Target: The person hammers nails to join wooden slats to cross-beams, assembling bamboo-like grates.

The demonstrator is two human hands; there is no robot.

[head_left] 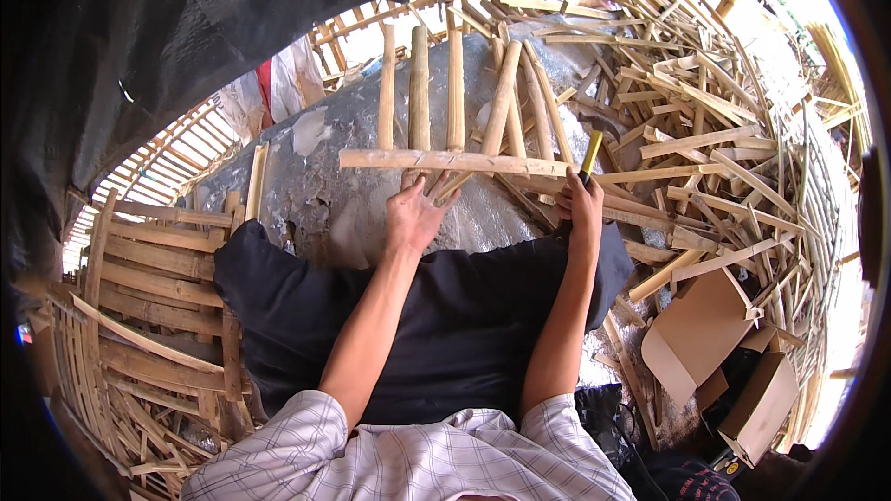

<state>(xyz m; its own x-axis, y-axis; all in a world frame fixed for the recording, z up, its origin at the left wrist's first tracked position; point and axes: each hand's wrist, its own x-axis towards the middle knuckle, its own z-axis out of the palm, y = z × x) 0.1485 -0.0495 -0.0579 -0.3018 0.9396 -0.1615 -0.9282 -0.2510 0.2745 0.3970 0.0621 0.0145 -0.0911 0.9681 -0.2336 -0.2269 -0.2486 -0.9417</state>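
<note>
A split bamboo crossbar (pixel 445 161) lies across several upright bamboo slats (pixel 419 93), which run away from me over a grey sheet. Some slats stand parallel; those on the right lean at an angle. My left hand (pixel 418 211) rests with spread fingers against the crossbar's near edge, below its left half. At the bar's right end, my right hand (pixel 583 206) is closed around the black grip of a hammer (pixel 591 150) with a yellow shaft. The hammer's dark head blends into the background and is hard to make out.
Loose bamboo strips (pixel 696 139) are heaped on the right. A slatted bamboo panel (pixel 162 269) stands at left, with more strips below it. Cardboard pieces (pixel 696 334) lie at lower right. Dark cloth (pixel 436 334) covers my lap; black sheeting (pixel 232 19) hangs at upper left.
</note>
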